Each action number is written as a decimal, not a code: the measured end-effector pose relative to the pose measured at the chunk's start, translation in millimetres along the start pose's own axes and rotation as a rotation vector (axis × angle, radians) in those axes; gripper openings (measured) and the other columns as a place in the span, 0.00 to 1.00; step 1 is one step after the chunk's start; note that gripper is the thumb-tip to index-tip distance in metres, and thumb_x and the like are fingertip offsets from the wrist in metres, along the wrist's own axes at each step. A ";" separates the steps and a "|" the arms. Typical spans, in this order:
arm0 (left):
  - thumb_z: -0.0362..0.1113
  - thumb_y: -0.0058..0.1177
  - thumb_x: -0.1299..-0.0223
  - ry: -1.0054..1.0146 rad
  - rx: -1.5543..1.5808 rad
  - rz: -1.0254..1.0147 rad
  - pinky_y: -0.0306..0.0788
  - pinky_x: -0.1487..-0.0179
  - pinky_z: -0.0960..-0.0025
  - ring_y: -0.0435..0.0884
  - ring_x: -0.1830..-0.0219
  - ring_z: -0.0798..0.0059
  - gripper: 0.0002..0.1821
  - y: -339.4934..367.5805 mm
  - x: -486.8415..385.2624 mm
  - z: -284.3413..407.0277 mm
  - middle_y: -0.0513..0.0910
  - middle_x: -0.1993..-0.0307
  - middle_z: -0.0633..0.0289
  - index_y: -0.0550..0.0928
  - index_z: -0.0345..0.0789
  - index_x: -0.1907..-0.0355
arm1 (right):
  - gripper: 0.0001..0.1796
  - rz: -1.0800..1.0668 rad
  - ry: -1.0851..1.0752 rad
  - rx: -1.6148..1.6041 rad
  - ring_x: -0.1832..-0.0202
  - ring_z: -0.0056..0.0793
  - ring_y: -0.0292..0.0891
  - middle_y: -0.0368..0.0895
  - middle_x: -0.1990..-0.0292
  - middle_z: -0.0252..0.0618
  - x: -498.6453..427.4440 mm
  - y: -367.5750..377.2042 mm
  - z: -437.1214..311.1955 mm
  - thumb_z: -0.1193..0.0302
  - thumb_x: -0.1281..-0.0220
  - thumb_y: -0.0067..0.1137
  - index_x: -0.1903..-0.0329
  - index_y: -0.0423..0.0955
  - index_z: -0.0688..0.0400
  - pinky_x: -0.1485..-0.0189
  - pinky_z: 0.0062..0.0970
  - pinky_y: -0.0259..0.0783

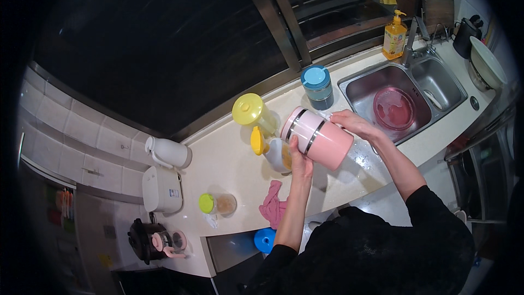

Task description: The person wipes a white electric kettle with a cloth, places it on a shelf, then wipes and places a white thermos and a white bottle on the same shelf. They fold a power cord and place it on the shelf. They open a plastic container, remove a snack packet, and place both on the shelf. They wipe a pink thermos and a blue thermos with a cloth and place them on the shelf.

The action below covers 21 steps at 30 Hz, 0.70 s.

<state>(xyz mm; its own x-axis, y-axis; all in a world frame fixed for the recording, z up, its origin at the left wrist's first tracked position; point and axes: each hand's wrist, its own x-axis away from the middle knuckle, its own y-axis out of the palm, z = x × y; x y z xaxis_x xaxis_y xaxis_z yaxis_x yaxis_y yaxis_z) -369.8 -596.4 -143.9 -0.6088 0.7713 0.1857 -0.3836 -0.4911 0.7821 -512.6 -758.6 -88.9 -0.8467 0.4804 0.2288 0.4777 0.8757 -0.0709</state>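
A pink stacked food container (pixel 330 143) with metal bands is tilted above the counter. My left hand (pixel 301 159) grips it from below, near its paler end. My right hand (pixel 351 123) is at its far side, by the metal band, with something white at the fingertips; its grip is partly hidden. Behind the container stands a similar blue food container (pixel 318 88) with a light blue lid. To the left are a yellow-lidded pitcher (pixel 249 110) and a bottle with a yellow cap (pixel 278 155). A pink cloth (pixel 273 207) lies near the counter's front edge.
At right is a double steel sink (pixel 356 86) holding a red basin (pixel 394 108) with sudsy water. An orange soap pump bottle (pixel 394 41) stands behind it. A green-lidded jar (pixel 217 203), white thermos jug (pixel 170 152) and white appliance (pixel 161 190) stand left. Water drops wet the counter.
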 end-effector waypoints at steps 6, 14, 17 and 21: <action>0.54 0.62 0.37 -0.078 0.056 -0.014 0.74 0.33 0.57 0.78 0.38 0.64 0.37 9.1 -3.6 7.8 0.79 0.39 0.59 0.69 0.36 0.32 | 0.15 -0.006 0.114 -0.363 0.58 0.15 0.76 0.82 0.58 0.29 23.4 -0.2 18.6 0.66 0.23 0.46 0.49 0.79 0.61 0.53 0.21 0.71; 0.54 0.62 0.36 -0.076 -0.040 0.033 0.75 0.35 0.62 0.80 0.41 0.66 0.36 29.2 -19.6 0.4 0.80 0.41 0.57 0.70 0.35 0.33 | 0.24 0.573 -0.667 0.860 0.30 0.43 0.68 0.71 0.33 0.50 57.5 73.0 0.6 0.72 0.34 0.53 0.37 0.73 0.70 0.26 0.43 0.59; 0.56 0.62 0.37 -0.070 -0.022 0.083 0.75 0.36 0.62 0.81 0.42 0.66 0.36 36.3 -21.9 -0.1 0.81 0.43 0.58 0.71 0.35 0.34 | 0.26 0.497 -0.800 1.199 0.28 0.43 0.65 0.70 0.31 0.50 78.7 95.5 13.4 0.76 0.39 0.54 0.37 0.73 0.70 0.24 0.51 0.55; 0.62 0.62 0.40 -0.107 0.022 0.112 0.74 0.35 0.59 0.80 0.40 0.64 0.40 44.9 -25.8 -0.1 0.80 0.40 0.58 0.72 0.36 0.34 | 0.26 0.373 -0.997 1.173 0.28 0.44 0.65 0.72 0.33 0.52 86.8 72.6 35.9 0.80 0.42 0.54 0.38 0.74 0.71 0.23 0.51 0.55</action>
<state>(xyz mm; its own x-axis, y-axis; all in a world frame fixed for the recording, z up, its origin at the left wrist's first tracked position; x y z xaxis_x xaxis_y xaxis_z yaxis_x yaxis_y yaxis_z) -371.4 -638.3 -113.7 -0.5693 0.7512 0.3341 -0.3014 -0.5688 0.7653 -559.8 -651.6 -109.1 -0.7613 0.0935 -0.6416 0.6463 0.0293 -0.7625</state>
